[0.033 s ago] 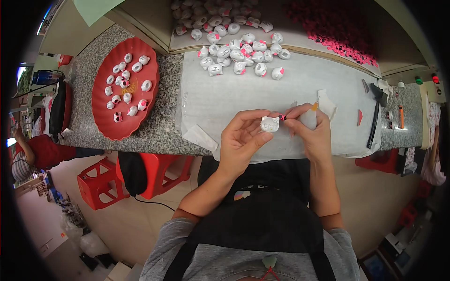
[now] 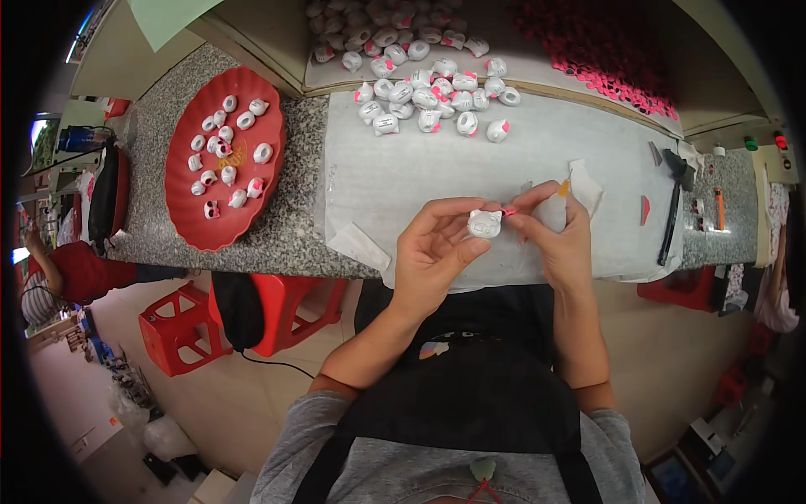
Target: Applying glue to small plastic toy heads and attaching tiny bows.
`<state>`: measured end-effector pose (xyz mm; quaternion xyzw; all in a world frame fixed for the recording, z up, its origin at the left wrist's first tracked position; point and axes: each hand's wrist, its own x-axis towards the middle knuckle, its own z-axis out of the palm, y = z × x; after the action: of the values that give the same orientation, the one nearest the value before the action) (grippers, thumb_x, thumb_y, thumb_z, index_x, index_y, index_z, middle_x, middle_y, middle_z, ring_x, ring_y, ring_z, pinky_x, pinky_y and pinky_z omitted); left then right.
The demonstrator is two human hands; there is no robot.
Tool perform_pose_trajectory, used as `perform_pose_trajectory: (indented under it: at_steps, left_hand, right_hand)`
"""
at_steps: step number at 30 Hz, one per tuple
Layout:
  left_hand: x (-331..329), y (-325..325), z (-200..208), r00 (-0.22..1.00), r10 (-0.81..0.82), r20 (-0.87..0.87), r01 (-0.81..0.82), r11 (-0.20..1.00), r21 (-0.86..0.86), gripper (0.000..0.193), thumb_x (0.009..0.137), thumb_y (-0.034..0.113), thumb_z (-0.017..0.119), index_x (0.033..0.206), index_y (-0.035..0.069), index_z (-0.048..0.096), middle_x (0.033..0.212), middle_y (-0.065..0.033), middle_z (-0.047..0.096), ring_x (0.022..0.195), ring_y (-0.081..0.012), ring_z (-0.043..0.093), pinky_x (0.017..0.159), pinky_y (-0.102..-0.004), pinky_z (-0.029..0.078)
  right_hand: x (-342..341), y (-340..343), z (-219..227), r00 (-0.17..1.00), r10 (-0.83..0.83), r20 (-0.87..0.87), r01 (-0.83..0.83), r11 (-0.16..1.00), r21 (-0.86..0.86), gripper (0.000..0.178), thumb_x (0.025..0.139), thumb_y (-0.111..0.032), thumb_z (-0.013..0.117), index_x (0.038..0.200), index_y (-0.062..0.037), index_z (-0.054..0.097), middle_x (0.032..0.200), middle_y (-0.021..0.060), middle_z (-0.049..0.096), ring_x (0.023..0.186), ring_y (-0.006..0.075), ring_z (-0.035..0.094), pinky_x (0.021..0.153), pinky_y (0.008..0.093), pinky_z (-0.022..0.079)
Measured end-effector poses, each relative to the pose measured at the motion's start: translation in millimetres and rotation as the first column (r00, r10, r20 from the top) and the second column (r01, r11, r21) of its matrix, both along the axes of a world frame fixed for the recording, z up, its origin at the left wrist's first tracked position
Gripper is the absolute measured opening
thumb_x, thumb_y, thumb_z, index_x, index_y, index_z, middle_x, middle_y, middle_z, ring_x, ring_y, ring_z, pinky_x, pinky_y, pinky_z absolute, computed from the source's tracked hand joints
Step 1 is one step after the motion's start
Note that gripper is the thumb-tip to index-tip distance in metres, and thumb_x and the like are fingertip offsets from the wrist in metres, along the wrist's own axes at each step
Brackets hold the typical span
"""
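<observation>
My left hand [image 2: 432, 252] holds a small white cat-head figure [image 2: 484, 224] between thumb and fingers, its moulded face turned toward me. Just right of it, my right hand [image 2: 554, 235] pinches a tiny pink piece [image 2: 509, 212] close to the figure's upper right side; whether the two touch is hard to tell. A translucent squeeze bottle [image 2: 552, 214] with an orange tip rests inside my right hand, partly hidden by the fingers. Both hands are above a white sheet [image 2: 395, 176] on the bench.
Beyond my hands lie many white cat heads [image 2: 467, 124], some with pink parts, and a heap of pink pieces [image 2: 588, 63]. Left is a red scalloped tray [image 2: 189, 189] holding more heads. A black tool [image 2: 672, 210] and paper scraps [image 2: 359, 246] lie about; red stools [image 2: 180, 328] stand below.
The pink piece in my right fingers has turned, now showing pink where a dark side showed before. My right fingers have shifted very slightly; the left hand is nearly still.
</observation>
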<state>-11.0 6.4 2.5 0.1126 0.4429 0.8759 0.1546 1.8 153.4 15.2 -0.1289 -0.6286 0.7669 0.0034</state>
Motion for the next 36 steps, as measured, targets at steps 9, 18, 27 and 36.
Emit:
perform_pose_trajectory:
  at_steps: [9, 18, 27, 36]
  left_hand:
    - [2.3, -1.6, -1.6, 0.997, 0.049, -0.061, -0.058, 0.986, -0.155, 0.031, 0.070, -0.005, 0.054, 0.099, -0.002, 0.043, 0.100, -0.0172, 0.050, 0.095, -0.0211, 0.049, 0.080, -0.0292, 0.039]
    - [3.0, -2.6, -4.7, 0.924, 0.006, -0.382, -0.181, 0.887, -0.424, 0.027, 0.070, -0.009, 0.051, 0.096, -0.004, 0.048, 0.102, -0.0174, 0.049, 0.094, -0.0217, 0.049, 0.077, -0.0285, 0.041]
    - [2.1, -2.1, -0.9, 0.908, -0.051, -0.415, -0.158, 0.877, -0.453, 0.027, 0.068, -0.008, 0.054, 0.094, -0.003, 0.050, 0.101, -0.0178, 0.049, 0.095, -0.0234, 0.049, 0.078, -0.0295, 0.040]
    - [5.7, -4.0, 2.6, 0.999, -0.005, -0.047, -0.003, 0.982, -0.186, 0.026, 0.072, -0.002, 0.053, 0.098, -0.004, 0.047, 0.101, -0.0187, 0.050, 0.092, -0.0199, 0.050, 0.079, -0.0297, 0.040]
  right_hand:
    - [12.3, 7.2, 4.0, 0.998, -0.015, -0.060, 0.007, 0.991, -0.134, 0.013, 0.064, 0.005, 0.058, 0.072, 0.0013, 0.049, 0.068, 0.0111, 0.051, 0.057, 0.0149, 0.048, 0.052, 0.0235, 0.039]
    - [18.8, -0.6, 17.8, 0.992, 0.117, -0.045, -0.119, 0.993, -0.024, 0.011, 0.062, 0.006, 0.059, 0.070, 0.0031, 0.052, 0.069, 0.0114, 0.052, 0.057, 0.0151, 0.051, 0.051, 0.0229, 0.042]
    - [18.6, -1.2, 8.7, 0.995, 0.089, -0.037, -0.089, 0.996, -0.020, 0.010, 0.065, 0.005, 0.059, 0.071, 0.0020, 0.051, 0.070, 0.0092, 0.053, 0.060, 0.0128, 0.050, 0.052, 0.0221, 0.041]
    - [20.3, -9.3, -2.6, 0.962, 0.011, -0.271, 0.034, 0.987, 0.160, 0.026, 0.061, 0.002, 0.063, 0.082, -0.0005, 0.049, 0.068, 0.0047, 0.049, 0.059, 0.0099, 0.048, 0.051, 0.0192, 0.038]
